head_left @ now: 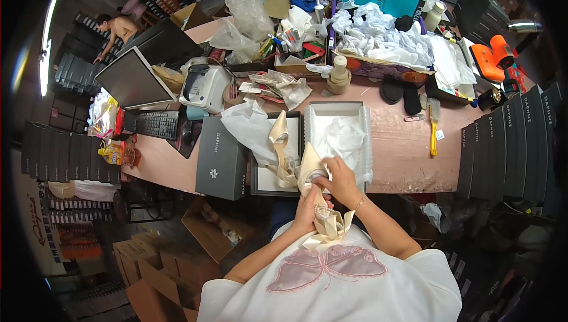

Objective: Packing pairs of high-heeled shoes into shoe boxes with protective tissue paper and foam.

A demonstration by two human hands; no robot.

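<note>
Shoe [280, 144] in left box [260, 183]; tissue paper [342, 138] in right box [337, 108].

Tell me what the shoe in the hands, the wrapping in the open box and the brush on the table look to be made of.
Shoe, held by the left hand and right hand: probably satin fabric, cream with a soft sheen and ribbon ties.
Wrapping in the open box: thin white tissue paper, by its sharp crumples.
Brush: yellow handle looks like glossy plastic; the bristle material cannot be told.
</note>
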